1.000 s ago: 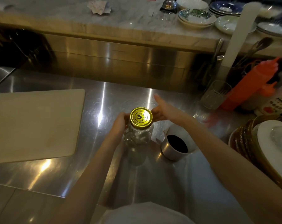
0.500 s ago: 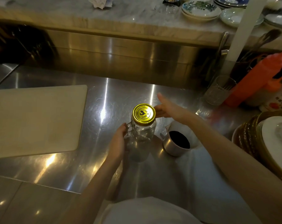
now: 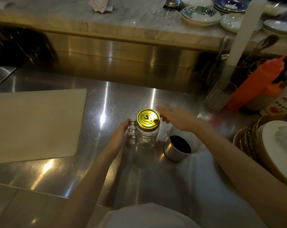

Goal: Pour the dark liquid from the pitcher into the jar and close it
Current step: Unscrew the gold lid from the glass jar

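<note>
Clear glass jar (image 3: 145, 142) stands upright on the steel desk (image 3: 60, 175), gold lid (image 3: 148, 119) on. Left hand (image 3: 121, 137) grips the jar's handle side. Right hand (image 3: 174, 119) grips the lid's rim, thumb extended. Steel pitcher (image 3: 175, 149) of dark liquid sits just right; cutting board (image 3: 32, 124) lies well left.

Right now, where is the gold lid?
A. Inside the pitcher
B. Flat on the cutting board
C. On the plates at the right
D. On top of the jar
D: the lid sits on the jar, with the right hand at its rim.
</note>
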Tool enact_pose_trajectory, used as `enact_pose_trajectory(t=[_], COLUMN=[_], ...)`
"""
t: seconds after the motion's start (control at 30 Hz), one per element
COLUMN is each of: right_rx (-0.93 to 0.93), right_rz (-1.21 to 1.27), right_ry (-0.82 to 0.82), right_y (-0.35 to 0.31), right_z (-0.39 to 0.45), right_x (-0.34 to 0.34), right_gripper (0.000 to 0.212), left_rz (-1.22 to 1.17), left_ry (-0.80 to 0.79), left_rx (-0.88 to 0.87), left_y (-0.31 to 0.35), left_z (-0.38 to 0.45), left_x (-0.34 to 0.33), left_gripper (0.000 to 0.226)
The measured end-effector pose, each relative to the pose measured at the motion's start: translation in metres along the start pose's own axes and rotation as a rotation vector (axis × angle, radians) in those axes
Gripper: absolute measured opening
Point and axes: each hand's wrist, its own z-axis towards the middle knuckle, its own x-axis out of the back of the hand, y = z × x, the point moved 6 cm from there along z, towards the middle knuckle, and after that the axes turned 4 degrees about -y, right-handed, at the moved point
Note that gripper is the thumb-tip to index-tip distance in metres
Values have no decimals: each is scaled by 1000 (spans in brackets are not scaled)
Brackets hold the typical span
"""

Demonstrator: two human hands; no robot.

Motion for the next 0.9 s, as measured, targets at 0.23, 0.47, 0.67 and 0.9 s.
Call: enact_pose_trajectory(t=[0.23, 0.47, 0.67, 0.9], right_rx=[335, 403, 277, 75], right_rz=[-542, -558, 114, 289], right_ry=[203, 215, 187, -14], right_y=[-48, -51, -15, 62], right_z=[-6, -1, 11, 65], right_x=[-9, -7, 41, 26], right_gripper=[88, 73, 61, 67], left_rz=[483, 503, 455, 358], left_ry=[110, 202, 193, 172], left_rx=[-223, -293, -318, -286], left_y=[-15, -16, -15, -19], left_z=[11, 16, 16, 19], left_x=[0, -2, -2, -1], left_gripper=[87, 85, 87, 78])
